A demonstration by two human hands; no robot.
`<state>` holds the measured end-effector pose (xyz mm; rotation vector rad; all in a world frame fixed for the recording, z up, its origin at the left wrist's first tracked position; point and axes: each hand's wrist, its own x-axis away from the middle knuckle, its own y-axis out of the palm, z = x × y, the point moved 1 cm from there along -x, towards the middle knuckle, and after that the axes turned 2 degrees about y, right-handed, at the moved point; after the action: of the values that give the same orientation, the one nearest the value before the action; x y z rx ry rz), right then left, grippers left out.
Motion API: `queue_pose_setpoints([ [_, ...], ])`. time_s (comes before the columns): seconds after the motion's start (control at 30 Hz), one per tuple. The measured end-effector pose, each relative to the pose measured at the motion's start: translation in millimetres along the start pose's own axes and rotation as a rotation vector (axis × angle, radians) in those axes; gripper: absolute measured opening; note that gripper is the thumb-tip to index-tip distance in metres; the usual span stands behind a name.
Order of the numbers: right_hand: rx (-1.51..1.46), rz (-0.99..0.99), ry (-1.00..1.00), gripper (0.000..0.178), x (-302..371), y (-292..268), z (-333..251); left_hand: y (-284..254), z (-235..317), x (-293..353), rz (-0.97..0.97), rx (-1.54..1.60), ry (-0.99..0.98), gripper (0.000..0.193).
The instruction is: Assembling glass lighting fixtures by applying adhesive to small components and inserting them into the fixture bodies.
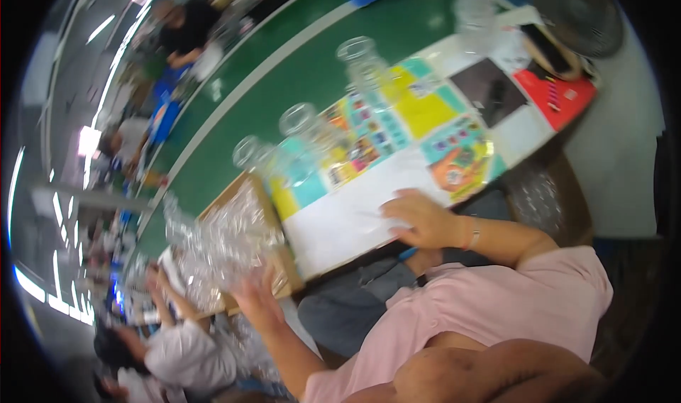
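My left hand (259,293) reaches to the near side of a cardboard box (280,243) filled with clear plastic pieces (227,243). Its fingers are smeared against the plastic, and whether they grip a piece cannot be made out. Over the white sheet (340,222) on the work board, my right hand (418,218) lies open, thumb and fingers apart, with nothing in it. Beyond the sheet stand clear, wide-mouthed plastic containers: one on the left (254,155), one in the middle (308,133) and one farther right (369,69).
Colourful printed sheets (425,108) cover the board. At its right end lie a dark phone-like object (546,48) and a red patch; a fan (578,13) stands behind. A green table (284,76) runs beyond. To the left, a person in white (188,353) works close by.
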<state>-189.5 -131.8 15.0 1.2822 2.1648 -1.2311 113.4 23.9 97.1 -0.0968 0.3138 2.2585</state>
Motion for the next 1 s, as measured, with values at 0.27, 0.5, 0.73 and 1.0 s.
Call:
queue_pose_setpoints([
  [0.27, 0.048, -0.112, 0.044, 0.023, -12.5, -5.5, 1.1, -16.0, 14.3, -175.9, 0.098, -0.058, -0.185, 0.045],
  [0.5, 0.151, -0.119, 0.040, 0.016, -10.8, -1.2, -0.6, 20.8, -68.7, -303.7, 0.102, -0.154, -0.317, 0.039],
  [0.73, 0.086, -0.137, 0.020, 0.020, -23.2, 7.0, -8.1, -38.4, -120.6, -342.1, 0.194, -0.927, 0.025, 0.057],
  [1.0, 0.160, -0.181, 0.051, 0.018, -20.1, 5.2, -3.7, -22.4, -51.9, -191.1, -0.229, -1.309, 0.341, 0.043],
])
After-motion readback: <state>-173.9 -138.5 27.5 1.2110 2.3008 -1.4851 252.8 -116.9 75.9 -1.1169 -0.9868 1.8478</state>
